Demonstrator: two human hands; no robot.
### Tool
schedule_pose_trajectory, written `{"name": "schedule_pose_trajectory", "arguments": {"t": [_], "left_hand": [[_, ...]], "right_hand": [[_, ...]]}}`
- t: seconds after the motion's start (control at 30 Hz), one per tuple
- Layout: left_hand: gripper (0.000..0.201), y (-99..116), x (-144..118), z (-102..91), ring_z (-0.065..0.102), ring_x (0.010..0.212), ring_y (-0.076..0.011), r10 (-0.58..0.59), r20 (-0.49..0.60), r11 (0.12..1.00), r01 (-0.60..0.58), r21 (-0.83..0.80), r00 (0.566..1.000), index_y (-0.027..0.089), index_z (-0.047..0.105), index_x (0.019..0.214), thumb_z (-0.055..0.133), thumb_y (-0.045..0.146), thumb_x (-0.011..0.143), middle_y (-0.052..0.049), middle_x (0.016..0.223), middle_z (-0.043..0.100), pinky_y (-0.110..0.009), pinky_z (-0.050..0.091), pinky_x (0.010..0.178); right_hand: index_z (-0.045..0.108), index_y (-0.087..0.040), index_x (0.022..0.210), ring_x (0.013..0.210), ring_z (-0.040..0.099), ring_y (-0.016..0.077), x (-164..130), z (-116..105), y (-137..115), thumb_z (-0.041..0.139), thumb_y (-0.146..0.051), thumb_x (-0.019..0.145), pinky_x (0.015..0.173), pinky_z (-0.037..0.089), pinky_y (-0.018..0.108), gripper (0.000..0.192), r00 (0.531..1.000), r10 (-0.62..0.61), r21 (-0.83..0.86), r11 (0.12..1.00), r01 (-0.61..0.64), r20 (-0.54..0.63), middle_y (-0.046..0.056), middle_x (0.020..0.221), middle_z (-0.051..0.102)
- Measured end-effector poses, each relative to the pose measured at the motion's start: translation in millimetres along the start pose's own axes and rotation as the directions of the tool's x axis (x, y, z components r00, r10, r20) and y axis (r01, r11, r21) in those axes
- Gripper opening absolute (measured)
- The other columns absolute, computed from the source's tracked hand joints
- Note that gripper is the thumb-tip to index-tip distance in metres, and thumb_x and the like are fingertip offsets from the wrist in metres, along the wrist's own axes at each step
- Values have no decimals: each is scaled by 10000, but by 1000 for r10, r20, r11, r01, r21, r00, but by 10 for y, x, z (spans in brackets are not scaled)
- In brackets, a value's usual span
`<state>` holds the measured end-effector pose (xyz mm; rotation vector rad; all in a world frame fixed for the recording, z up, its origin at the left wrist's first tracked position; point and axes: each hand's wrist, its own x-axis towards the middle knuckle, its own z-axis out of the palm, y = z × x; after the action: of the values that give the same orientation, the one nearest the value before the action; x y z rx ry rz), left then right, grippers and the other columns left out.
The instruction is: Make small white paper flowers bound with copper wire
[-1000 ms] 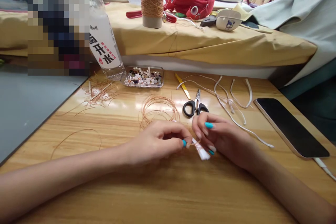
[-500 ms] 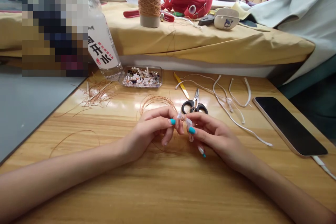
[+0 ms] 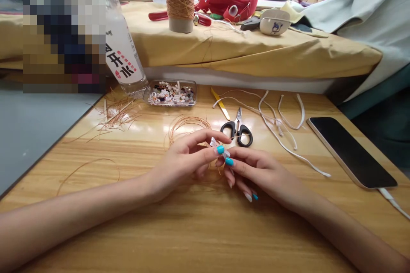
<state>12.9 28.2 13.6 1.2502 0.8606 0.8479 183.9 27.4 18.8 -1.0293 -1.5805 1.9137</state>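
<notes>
both hands — left hand, right hand — pinch one small white piece between fingertips.

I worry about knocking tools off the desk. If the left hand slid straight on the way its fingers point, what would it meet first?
The left hand points right and slightly away, so it would first meet the right hand, fingertips already together on a small white piece. Beyond lie the scissors, though depth is unclear.
</notes>
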Motion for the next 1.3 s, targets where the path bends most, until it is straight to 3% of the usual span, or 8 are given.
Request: {"name": "schedule_pose_trajectory", "arguments": {"t": [0.27, 0.43, 0.63, 0.8, 0.97, 1.3], "left_hand": [[244, -17, 29, -12, 367, 435, -47, 74, -210, 997, -79, -19, 975, 159, 535, 911, 504, 318, 728, 39, 559, 466, -186, 298, 442], [220, 13, 15, 12, 356, 431, -33, 52, -191, 996, -38, 75, 980, 156, 547, 861, 512, 329, 730, 24, 630, 510, -172, 289, 413], [240, 11, 26, 16, 355, 438, -34, 9, -144, 984, 17, 176, 990, 150, 549, 886, 491, 334, 744, 13, 651, 517, -163, 276, 389], [214, -5, 31, 6, 359, 440, -42, 11, -87, 974, 9, 226, 996, 154, 544, 865, 478, 323, 753, 39, 561, 462, -163, 289, 408], [181, -2, 38, 4, 385, 475, -47, 43, -46, 965, -30, 260, 998, 147, 544, 815, 482, 304, 751, 28, 604, 487, -171, 315, 447], [157, -7, 14, 21, 417, 502, -55, 70, -52, 980, -59, 191, 996, 154, 527, 829, 485, 283, 750, 15, 646, 514, -177, 330, 459]], "right_hand": [[521, -148, 887, 375, 404, 25, 7, 19, -3, 434, -356, 793, 329, 274, 149, 244, 993, 23, -5, 1000, -23, -116, -30, 602, 484], [525, -172, 952, 375, 402, 38, -21, 89, 24, 404, -368, 806, 340, 294, 165, 273, 964, -63, -166, 986, 20, -259, -33, 581, 482], [566, -182, 964, 383, 349, 49, -57, 103, 30, 421, -321, 801, 370, 288, 178, 258, 883, -230, -447, 894, 25, -410, -48, 500, 446], [599, -179, 910, 407, 374, 63, -48, 99, 23, 424, -298, 797, 395, 298, 184, 240, 867, -289, -580, 815, 1, -405, -43, 478, 456], [614, -181, 852, 434, 419, 74, -45, 126, 14, 429, -287, 794, 425, 326, 187, 221, 865, -322, -632, 775, 8, -385, -36, 477, 483], [569, -171, 745, 433, 398, 67, -48, 90, -6, 380, -305, 817, 435, 318, 183, 243, 913, -261, -592, 806, 28, -313, -44, 482, 459]]}}
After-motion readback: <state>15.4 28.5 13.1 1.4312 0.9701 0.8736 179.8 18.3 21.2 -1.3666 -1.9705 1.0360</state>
